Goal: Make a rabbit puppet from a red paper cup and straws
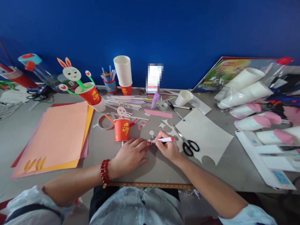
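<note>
My right hand [169,150] is closed around a white felt-tip marker [167,139] with a red end. The marker's tip meets a small white paper disc [149,142] that carries a red mark. My left hand [130,156] lies flat on the table, its fingertips at the left edge of that disc. A second, plain paper disc [151,133] lies just beyond. Behind my left hand stands a red paper cup [122,129] with a paper rabbit head [121,110] on top. Black-handled scissors [189,147] rest on white cut paper [206,131] to the right.
Coloured paper sheets [63,131] are stacked at left, below a larger rabbit cup [90,93]. Straws [126,101], a tape roll [106,121] and a tall cup stack [123,70] stand or lie behind. Bagged cups [246,90] and a white power strip [257,162] are at right.
</note>
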The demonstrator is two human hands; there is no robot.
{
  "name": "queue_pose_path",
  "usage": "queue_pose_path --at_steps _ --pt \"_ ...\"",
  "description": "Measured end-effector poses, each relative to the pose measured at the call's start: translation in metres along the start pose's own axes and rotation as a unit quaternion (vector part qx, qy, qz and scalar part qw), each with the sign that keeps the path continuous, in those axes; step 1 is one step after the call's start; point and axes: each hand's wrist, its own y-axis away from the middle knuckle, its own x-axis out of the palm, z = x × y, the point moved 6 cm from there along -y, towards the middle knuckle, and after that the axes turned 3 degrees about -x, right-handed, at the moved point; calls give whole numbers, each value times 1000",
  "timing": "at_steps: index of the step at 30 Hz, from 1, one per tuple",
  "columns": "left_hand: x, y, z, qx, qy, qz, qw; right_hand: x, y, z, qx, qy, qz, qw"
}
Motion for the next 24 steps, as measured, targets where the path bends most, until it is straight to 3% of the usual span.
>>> queue_pose_path --at_steps 24 --pt "-1 1 0 2 6 4 1000 0 0 0 1 1 -2 1000"
